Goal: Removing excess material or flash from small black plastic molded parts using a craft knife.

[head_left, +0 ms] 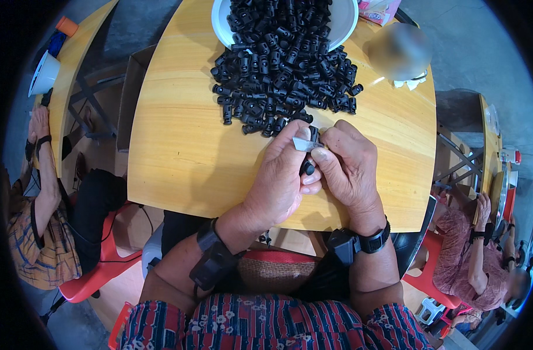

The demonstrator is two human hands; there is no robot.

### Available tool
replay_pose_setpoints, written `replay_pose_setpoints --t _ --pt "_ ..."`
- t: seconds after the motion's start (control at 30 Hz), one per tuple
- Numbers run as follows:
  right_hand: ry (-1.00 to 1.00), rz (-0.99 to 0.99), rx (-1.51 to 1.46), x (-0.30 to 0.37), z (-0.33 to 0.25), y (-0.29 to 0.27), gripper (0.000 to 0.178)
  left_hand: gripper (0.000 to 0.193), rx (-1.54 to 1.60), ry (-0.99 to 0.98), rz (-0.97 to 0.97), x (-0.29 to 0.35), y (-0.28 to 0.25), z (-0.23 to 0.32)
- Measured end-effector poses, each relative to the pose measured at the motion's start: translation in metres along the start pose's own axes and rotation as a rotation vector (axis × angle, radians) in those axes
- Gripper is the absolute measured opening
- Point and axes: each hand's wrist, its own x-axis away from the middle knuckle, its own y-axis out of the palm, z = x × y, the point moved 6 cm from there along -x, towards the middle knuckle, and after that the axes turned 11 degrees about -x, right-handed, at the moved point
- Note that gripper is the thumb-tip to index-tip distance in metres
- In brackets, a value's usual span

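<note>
My left hand (281,175) is closed around a black plastic cord lock (307,168), whose rounded end shows below the thumb. Between the thumb and bent forefinger of my right hand (348,166) is a small silvery blade (303,144). It points left across the cord lock, close to my left thumb. Both hands meet over the near part of the table, just in front of a heap of similar black cord locks (278,81). My fingers cover most of the held piece, so I cannot tell whether the blade's edge touches it.
The heap spills from a white basin (221,26) across the yellow wooden table (179,128). A blurred round object (399,51) and a pink package (378,10) sit at the far right. A woven basket (278,273) is below the table's near edge. Other people sit at tables on both sides.
</note>
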Motion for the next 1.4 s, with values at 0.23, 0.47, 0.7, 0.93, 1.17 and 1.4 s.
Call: replay_pose_setpoints --t 0.23,0.47,0.7,0.93,1.17,1.4 --pt "0.017 0.003 -0.020 -0.002 0.005 0.000 0.026 0.016 -0.043 0.005 0.105 -0.003 -0.007 0.000" --pt "0.014 0.020 -0.056 -0.003 0.007 -0.002 0.026 0.014 -0.068 -0.003 0.175 -0.005 -0.008 -0.001" --pt "0.018 0.013 -0.016 -0.005 0.008 0.000 0.025 0.012 0.002 0.033 0.034 -0.007 -0.010 -0.001" --pt "0.029 0.020 -0.030 -0.005 0.005 -0.002 0.024 0.011 -0.120 0.005 0.162 -0.006 -0.006 0.001" --pt "0.050 0.026 -0.031 -0.005 0.006 -0.002 0.022 0.013 -0.082 0.020 0.101 -0.006 -0.004 0.000" --pt "0.147 0.208 -0.214 -0.003 0.017 -0.010 0.018 0.018 -0.090 0.005 0.080 -0.004 -0.002 0.002"
